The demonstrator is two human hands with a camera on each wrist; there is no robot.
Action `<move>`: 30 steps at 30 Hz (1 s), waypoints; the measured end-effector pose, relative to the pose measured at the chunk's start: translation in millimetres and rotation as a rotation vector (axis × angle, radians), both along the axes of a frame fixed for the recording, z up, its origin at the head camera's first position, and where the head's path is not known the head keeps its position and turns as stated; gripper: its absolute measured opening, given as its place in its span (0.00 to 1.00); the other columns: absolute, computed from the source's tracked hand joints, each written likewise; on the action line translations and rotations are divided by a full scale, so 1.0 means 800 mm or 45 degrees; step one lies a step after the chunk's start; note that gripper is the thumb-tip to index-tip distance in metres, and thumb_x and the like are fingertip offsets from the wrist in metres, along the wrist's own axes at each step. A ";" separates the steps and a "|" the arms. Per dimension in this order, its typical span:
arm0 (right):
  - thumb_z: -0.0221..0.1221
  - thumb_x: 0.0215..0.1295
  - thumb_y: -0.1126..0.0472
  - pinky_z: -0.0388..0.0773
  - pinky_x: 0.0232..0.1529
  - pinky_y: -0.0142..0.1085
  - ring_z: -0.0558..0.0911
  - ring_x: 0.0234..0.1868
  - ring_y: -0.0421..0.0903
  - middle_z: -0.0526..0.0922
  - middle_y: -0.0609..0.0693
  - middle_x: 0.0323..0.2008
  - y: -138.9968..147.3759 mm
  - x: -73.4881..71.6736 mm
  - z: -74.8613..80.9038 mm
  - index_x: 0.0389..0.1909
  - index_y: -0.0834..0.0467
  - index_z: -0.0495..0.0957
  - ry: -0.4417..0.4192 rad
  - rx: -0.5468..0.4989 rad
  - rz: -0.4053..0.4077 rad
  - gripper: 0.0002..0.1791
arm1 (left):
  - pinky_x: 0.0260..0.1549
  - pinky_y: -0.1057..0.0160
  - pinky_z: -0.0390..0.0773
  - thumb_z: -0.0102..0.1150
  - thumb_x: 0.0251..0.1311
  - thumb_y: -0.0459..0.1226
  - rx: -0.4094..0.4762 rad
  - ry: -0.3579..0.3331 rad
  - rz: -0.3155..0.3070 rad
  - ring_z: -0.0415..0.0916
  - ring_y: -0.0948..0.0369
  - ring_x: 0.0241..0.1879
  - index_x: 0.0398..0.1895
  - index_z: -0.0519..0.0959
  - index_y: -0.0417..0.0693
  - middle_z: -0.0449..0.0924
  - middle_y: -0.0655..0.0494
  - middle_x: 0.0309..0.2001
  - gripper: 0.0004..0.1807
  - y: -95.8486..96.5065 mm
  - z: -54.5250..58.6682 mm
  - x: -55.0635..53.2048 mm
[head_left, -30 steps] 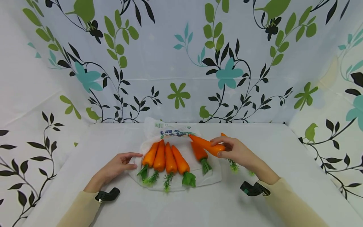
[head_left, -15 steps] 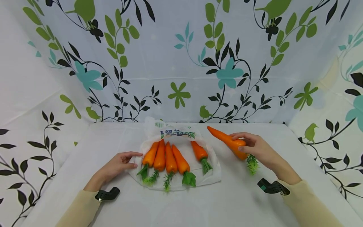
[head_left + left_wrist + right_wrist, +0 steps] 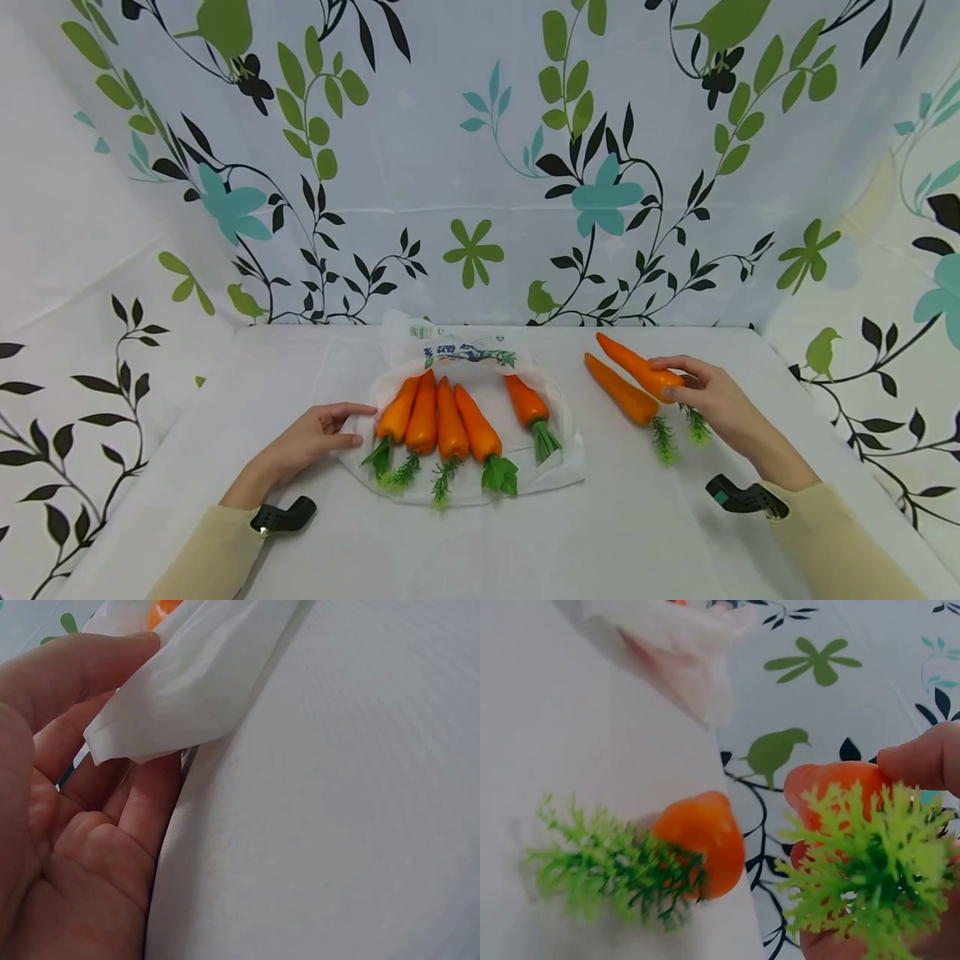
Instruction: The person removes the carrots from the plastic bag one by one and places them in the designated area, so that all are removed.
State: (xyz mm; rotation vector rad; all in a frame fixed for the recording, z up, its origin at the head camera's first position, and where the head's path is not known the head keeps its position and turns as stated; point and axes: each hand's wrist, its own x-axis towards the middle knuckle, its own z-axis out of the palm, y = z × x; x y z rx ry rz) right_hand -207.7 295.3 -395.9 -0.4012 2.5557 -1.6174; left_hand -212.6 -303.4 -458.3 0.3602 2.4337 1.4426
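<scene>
My right hand [image 3: 712,398] holds an orange carrot [image 3: 630,363] by its thick end, thumb and fingers on either side. Feathery green leaves [image 3: 874,874] hang below that grip in the right wrist view. Just left of it a second carrot [image 3: 621,390] lies on the table, tip pointing away. With thumb above and fingers underneath, my left hand [image 3: 311,440] pinches the edge of a white plastic bag [image 3: 566,467]; its crumpled corner [image 3: 180,697] shows in the left wrist view. Several carrots [image 3: 452,421] lie side by side on the bag, and one carrot [image 3: 527,400] lies apart at its right.
The white table [image 3: 480,550] reaches back to a patterned cloth [image 3: 480,167] hanging behind it. Printed lettering [image 3: 468,352] marks the bag's far part. Patterned cloth also closes off both sides.
My right hand has carried its carrot rightward from over the bag to beside the carrot lying on the table, which now shows fully. The left hand has stayed at the bag's edge.
</scene>
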 end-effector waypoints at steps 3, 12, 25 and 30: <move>0.56 0.73 0.59 0.71 0.51 0.29 0.77 0.51 0.41 0.69 0.59 0.66 0.006 -0.002 -0.007 0.62 0.64 0.72 -0.028 0.021 -0.040 0.21 | 0.57 0.56 0.60 0.68 0.60 0.42 -0.004 0.006 -0.009 0.58 0.49 0.57 0.60 0.80 0.51 0.69 0.48 0.67 0.24 0.000 0.000 0.001; 0.57 0.72 0.58 0.70 0.51 0.31 0.75 0.51 0.40 0.70 0.62 0.66 0.021 -0.009 -0.029 0.63 0.63 0.73 -0.040 0.080 -0.107 0.22 | 0.63 0.48 0.57 0.68 0.60 0.40 0.013 0.024 -0.021 0.58 0.49 0.60 0.60 0.80 0.49 0.68 0.47 0.68 0.23 0.001 0.003 0.003; 0.57 0.73 0.56 0.69 0.56 0.43 0.73 0.58 0.56 0.70 0.63 0.66 0.023 -0.012 -0.046 0.64 0.61 0.72 -0.094 0.124 -0.094 0.23 | 0.61 0.55 0.59 0.68 0.60 0.39 0.006 0.043 -0.015 0.59 0.49 0.59 0.59 0.81 0.49 0.70 0.48 0.67 0.23 0.001 0.001 0.003; 0.59 0.72 0.56 0.70 0.55 0.47 0.74 0.58 0.59 0.71 0.64 0.65 0.017 -0.010 -0.048 0.64 0.61 0.73 -0.100 0.138 -0.070 0.24 | 0.61 0.52 0.59 0.67 0.61 0.39 0.007 0.045 -0.011 0.59 0.49 0.59 0.60 0.80 0.49 0.70 0.47 0.67 0.22 0.001 0.002 0.004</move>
